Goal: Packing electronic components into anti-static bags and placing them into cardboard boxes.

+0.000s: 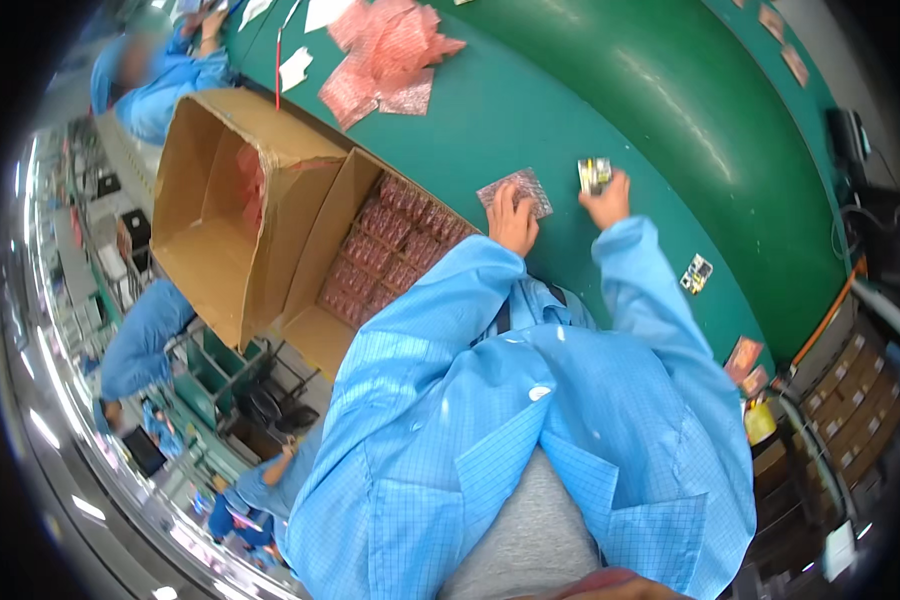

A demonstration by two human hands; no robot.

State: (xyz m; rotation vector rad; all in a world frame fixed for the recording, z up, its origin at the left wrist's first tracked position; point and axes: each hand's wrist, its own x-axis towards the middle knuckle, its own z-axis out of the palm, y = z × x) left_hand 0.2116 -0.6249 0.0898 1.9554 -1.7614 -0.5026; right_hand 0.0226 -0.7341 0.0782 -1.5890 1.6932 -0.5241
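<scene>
My left hand (513, 220) is on a small pink bubble-wrap bag (538, 190) lying on the green bench, its fingers bent over the near side of the bag. To the right, my right hand (610, 203) grips the lower edge of a small circuit board (594, 172) with yellow, white and black parts. The board is apart from the bag. A second circuit board (697, 273) lies by itself on the bench, to the right of my right forearm.
At left stands an open cardboard box (345, 195) holding rows of pink-wrapped pieces (395, 240). A heap of pink bubble-wrap bags (390, 50) lies at the far side. Beyond the bench surface runs a green belt (710, 130). A co-worker in blue (170, 85) is at far left.
</scene>
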